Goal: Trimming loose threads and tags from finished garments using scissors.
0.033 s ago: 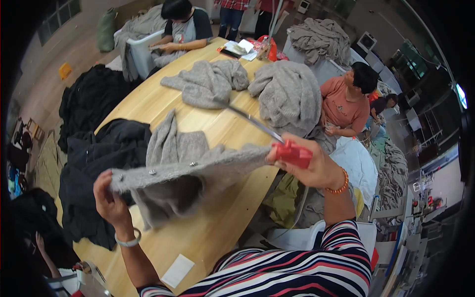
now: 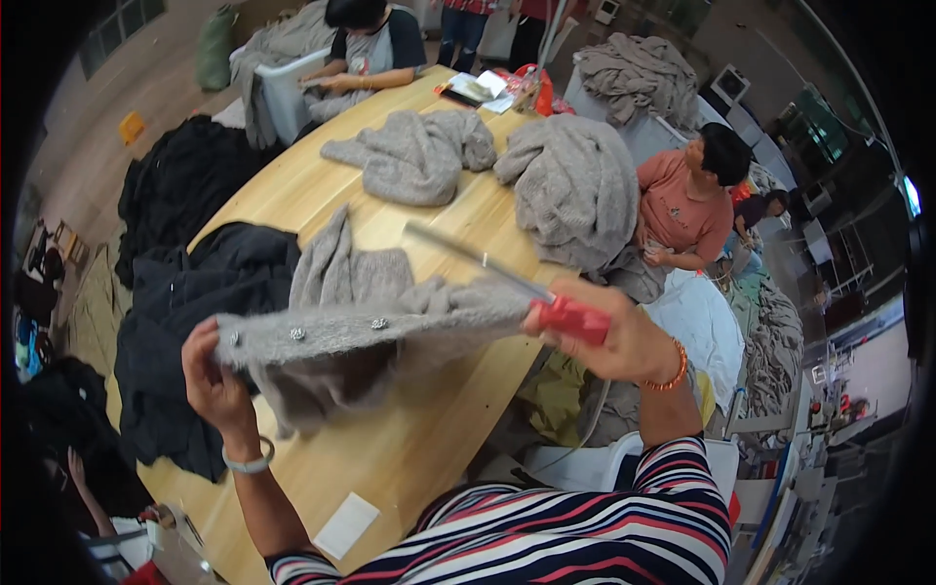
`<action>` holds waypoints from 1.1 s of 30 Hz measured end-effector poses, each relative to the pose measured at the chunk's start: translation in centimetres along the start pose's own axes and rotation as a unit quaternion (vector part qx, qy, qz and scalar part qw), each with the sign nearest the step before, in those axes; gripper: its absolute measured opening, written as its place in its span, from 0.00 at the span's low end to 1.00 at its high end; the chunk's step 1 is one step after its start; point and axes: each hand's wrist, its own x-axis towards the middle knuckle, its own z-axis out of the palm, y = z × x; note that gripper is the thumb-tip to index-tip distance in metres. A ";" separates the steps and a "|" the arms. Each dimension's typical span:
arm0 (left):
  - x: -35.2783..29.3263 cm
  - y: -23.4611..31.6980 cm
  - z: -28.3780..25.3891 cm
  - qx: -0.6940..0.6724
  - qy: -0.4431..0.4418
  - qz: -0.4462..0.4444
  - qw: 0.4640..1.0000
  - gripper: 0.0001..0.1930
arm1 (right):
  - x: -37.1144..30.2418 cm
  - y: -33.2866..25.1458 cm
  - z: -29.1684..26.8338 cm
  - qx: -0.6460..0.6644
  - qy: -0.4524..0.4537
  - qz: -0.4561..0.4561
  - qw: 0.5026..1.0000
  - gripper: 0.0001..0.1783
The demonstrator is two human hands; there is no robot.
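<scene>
A grey knit cardigan (image 2: 331,380) hangs stretched between my two hands over the wooden table. Along its upper edge runs a button band (image 2: 336,330) with several dark, ornate buttons. My left hand (image 2: 216,388) is closed on the band's left end, thumb and fingers pinching it. My right hand (image 2: 619,331) is closed round the red handle of what look like scissors (image 2: 575,317), and its fingers also meet the cardigan's right end. The long metal blades (image 2: 478,261) point up and left above the cloth, blurred at the tip. A lower part of the cardigan is blurred too.
Dark garments (image 2: 195,322) are heaped on the table's left side. Grey knits (image 2: 570,190) lie at the far side. A white card (image 2: 346,525) rests near me on the table (image 2: 419,458). Co-workers sit at the far end (image 2: 375,58) and at right (image 2: 682,210).
The scissors' tip has moved a little left and down. The button band has turned slightly, so its buttons face me more. Both hands keep their hold.
</scene>
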 end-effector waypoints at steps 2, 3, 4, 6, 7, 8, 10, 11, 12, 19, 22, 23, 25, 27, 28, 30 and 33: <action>-0.8 -2.9 0.3 0.021 -0.009 -0.005 1.000 0.16 | -0.7 1.6 3.1 -0.059 -0.077 0.004 0.995 0.11; -2.0 -5.1 0.7 -0.008 -0.023 -0.058 0.998 0.18 | -1.0 2.4 5.5 -0.061 -0.105 0.048 0.991 0.12; -3.3 -6.6 1.8 0.062 -0.068 -0.089 0.992 0.21 | -1.7 4.4 8.1 -0.081 -0.119 0.073 0.987 0.12; -8.0 -11.2 2.7 0.115 -0.162 -0.142 0.970 0.18 | -2.5 8.8 13.4 -0.105 -0.157 0.124 0.974 0.11; -12.1 -14.0 2.9 0.143 -0.192 -0.176 0.955 0.20 | -2.5 10.9 15.9 -0.113 -0.180 0.154 0.965 0.11; -14.9 -15.7 3.4 0.163 -0.222 -0.205 0.939 0.22 | -2.9 13.0 17.8 -0.105 -0.196 0.147 0.964 0.11; -17.1 -14.5 4.6 0.229 -0.235 -0.189 0.925 0.23 | -3.6 15.7 20.3 -0.107 -0.145 0.144 0.973 0.11; -17.9 -13.7 5.2 0.287 -0.250 -0.161 0.910 0.25 | -3.8 16.1 20.8 -0.115 -0.134 0.136 0.975 0.09; -18.2 -12.5 5.6 0.291 -0.251 -0.168 0.908 0.25 | -3.2 15.3 20.6 -0.111 -0.141 0.136 0.974 0.09; -19.2 -12.3 7.4 0.342 -0.302 -0.122 0.882 0.30 | 0.2 13.1 20.2 -0.177 -0.246 0.147 0.942 0.10; -19.2 -13.0 7.1 0.353 -0.373 -0.114 0.850 0.31 | 1.9 12.3 20.8 -0.188 -0.260 0.141 0.937 0.10; -19.0 -13.0 6.7 0.337 -0.385 -0.090 0.855 0.31 | 2.2 12.2 20.9 -0.194 -0.265 0.152 0.932 0.11; -18.7 -12.8 6.0 0.311 -0.398 -0.048 0.862 0.30 | 2.3 12.7 20.7 -0.198 -0.269 0.147 0.931 0.11; -18.8 -11.4 5.9 0.294 -0.428 -0.023 0.854 0.30 | 2.0 13.0 20.1 -0.193 -0.310 0.148 0.919 0.12; -19.0 -10.6 6.1 0.279 -0.453 0.004 0.847 0.29 | 1.6 13.3 19.9 -0.191 -0.313 0.151 0.918 0.12; -20.5 -10.0 6.8 0.257 -0.467 0.006 0.846 0.30 | 0.9 13.6 19.6 -0.204 -0.322 0.150 0.912 0.13; -22.0 -9.8 7.7 0.271 -0.456 -0.046 0.847 0.33 | 0.5 13.3 19.2 -0.215 -0.347 0.167 0.898 0.13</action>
